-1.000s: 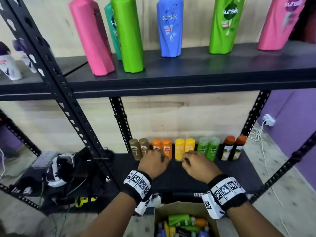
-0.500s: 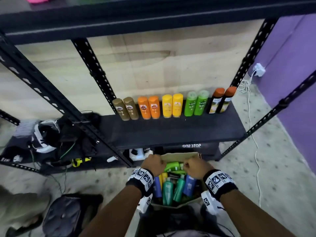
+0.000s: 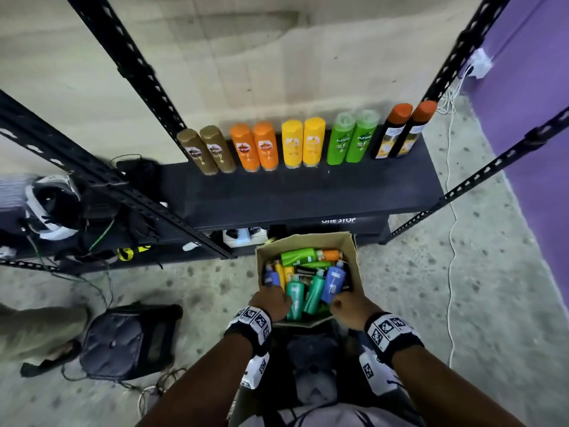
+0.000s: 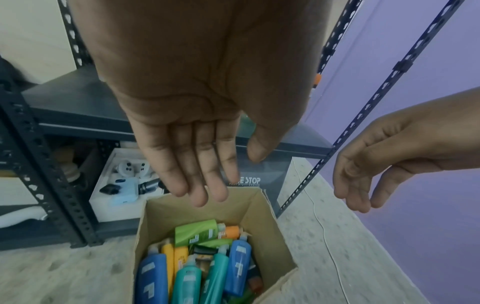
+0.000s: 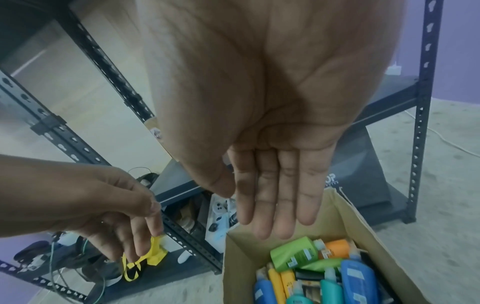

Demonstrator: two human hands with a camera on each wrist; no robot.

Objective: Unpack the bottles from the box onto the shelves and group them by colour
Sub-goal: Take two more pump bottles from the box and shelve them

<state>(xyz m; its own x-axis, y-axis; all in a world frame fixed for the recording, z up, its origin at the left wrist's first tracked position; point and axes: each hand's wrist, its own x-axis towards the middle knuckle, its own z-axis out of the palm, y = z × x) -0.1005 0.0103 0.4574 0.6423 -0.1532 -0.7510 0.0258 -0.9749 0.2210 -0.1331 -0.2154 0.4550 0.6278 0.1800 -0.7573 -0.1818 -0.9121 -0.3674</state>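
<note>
Over the box (image 3: 351, 263) hover both hands, left hand (image 4: 187, 144) and right hand (image 5: 272, 185), fingers straight and empty; blue, teal, green and yellow bottles (image 3: 308, 282) remain inside; ten sorted pairs (image 3: 303, 143) line the lower shelf (image 3: 308, 195); plenty left.

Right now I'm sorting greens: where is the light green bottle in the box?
Head view: the light green bottle lies on its side at the far end of the box, atop the pile, an orange-capped bottle at its right.
</note>
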